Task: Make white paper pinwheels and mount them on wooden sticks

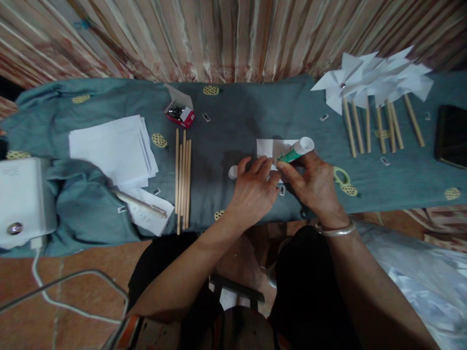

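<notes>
Curtain (233, 43): pleated, hangs across the top of the frame. Cloth (233, 114): blue-green with yellow printed motifs, spans the middle from the left edge to the right.

Pinwheels (368, 80): several, white, overlapping in a row at upper right, their wooden stems pointing down the frame. Paper stack (109, 148): white, loosely squared, left of centre. White device (24, 199): at the left edge, a cable (36, 265) plugged into its lower side.

Right hand (315, 187): right of centre, bracelet (337, 230) at the wrist; thumb and fingers pinch the glue stick. Left hand (255, 192): at centre, fingers spread and slightly bent, fingertips at the sheet. Dark device (452, 136): flat, at the right edge.

Sticks (184, 184): a bundle side by side, left of centre. Sheet (268, 147): white, at centre, partly covered by both hands. Glue stick (297, 149): green and white, tilted above the sheet, lower end towards the left fingertips; contact with the paper cannot be determined. Box (186, 116): red, lid raised, upper left of centre. Pen (140, 203): on a written slip (149, 218), lower left. Green loop (342, 176): just beside the right hand. Cap (232, 172): white, just beside the left fingers.
</notes>
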`<move>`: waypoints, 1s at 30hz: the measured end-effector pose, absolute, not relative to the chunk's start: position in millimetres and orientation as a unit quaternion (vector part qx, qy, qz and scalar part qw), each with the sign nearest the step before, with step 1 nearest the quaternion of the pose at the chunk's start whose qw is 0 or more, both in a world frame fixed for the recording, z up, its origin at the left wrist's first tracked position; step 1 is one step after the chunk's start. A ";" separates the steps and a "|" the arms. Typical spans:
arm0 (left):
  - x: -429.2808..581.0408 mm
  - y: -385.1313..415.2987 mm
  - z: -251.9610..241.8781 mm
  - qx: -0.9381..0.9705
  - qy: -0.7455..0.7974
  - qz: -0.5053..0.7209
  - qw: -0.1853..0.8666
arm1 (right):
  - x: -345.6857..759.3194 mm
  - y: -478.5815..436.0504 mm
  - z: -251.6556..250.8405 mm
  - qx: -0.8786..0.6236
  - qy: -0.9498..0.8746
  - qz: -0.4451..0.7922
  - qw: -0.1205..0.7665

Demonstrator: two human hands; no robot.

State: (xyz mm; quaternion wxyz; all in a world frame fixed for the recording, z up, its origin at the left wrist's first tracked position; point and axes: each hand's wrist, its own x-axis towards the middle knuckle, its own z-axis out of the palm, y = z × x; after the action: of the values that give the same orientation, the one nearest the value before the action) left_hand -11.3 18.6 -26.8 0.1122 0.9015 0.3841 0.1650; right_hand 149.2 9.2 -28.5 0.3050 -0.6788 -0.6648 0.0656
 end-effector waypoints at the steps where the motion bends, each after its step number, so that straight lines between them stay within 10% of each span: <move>1: -11.4 18.6 -26.8 0.901 0.384 0.166 0.113 | 149.2 9.1 -28.3 -0.679 -0.665 0.064 0.304; 21: -11.9 19.7 -26.5 0.903 0.380 0.167 0.112 | 152.4 5.4 -29.7 -0.686 -0.650 0.078 0.318; 30: -12.2 20.1 -26.6 0.904 0.378 0.165 0.110 | 163.9 13.2 -42.5 -0.657 -0.546 0.248 0.458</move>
State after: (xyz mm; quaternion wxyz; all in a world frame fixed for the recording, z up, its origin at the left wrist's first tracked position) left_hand -12.2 20.1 -26.6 0.1098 0.9043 0.3781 0.1651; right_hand 163.9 13.2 -42.5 0.4579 -0.6566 -0.5458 0.2475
